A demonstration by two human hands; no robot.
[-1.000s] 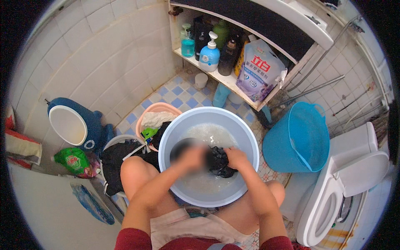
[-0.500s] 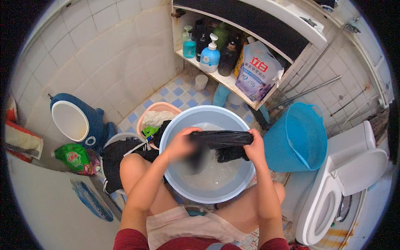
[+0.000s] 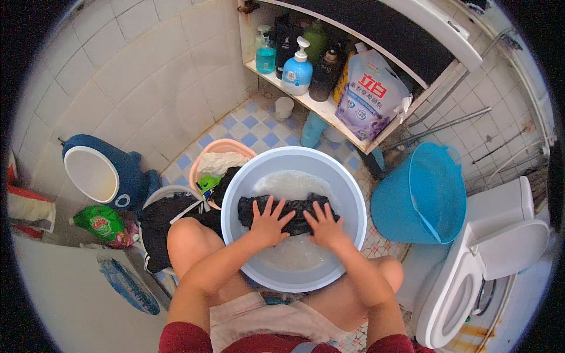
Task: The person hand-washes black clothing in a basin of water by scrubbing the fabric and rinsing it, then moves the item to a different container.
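Lowered into the basin (image 3: 294,277), black cloth (image 3: 299,210) lies under the spread left hand (image 3: 269,227) and right hand (image 3: 326,229). Wet, it's probably soft, heavy, slippery; grip both ends.

Ahead of the fingers (image 3: 269,206), a shelf (image 3: 325,110) carries a blue pump bottle (image 3: 297,73) and a white-and-purple pouch (image 3: 374,97), with a white cup (image 3: 284,107) on the tiled floor (image 3: 250,122) near it. To their right stand a turquoise bucket (image 3: 394,203) and a white toilet (image 3: 512,247); to their left, a green packet (image 3: 101,223) and a dark-blue, white-mouthed vessel (image 3: 132,170).
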